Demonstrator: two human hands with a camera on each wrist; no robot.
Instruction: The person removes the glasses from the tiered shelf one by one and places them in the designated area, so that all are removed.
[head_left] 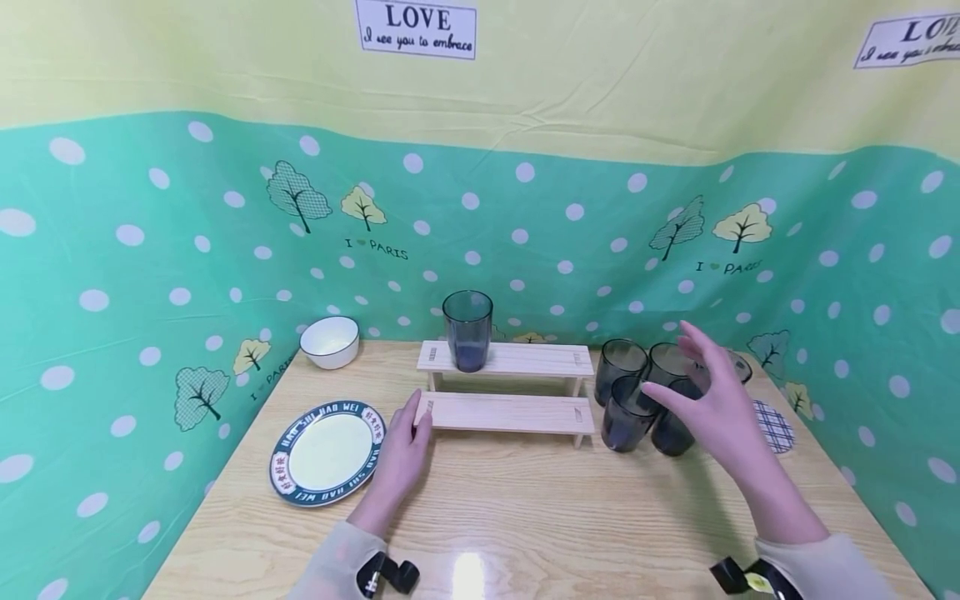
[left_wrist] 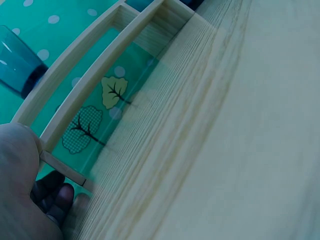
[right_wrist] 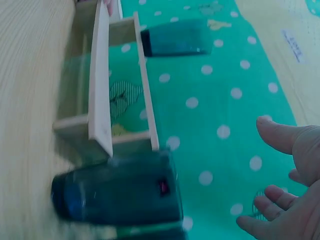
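A two-step wooden stand [head_left: 510,412] sits mid-table. My left hand [head_left: 401,457] grips the left end of its lower step; the left wrist view shows fingers curled beside the end leg [left_wrist: 62,167]. One dark tinted glass [head_left: 468,332] stands upright on the upper step, left of its middle. Several matching glasses stand grouped at the stand's right end, including a front glass [head_left: 627,421]. My right hand [head_left: 723,417] hovers over this group with thumb and fingers spread, holding nothing. In the right wrist view, a nearby glass [right_wrist: 120,192] is below and apart from that hand.
On the left lies a blue-rimmed plate [head_left: 330,454], with a white bowl [head_left: 330,343] behind it. A checked round piece [head_left: 774,427] lies at the right, partly behind my right hand. Dotted green and yellow cloth [head_left: 525,217] hangs around the wooden table [head_left: 510,508].
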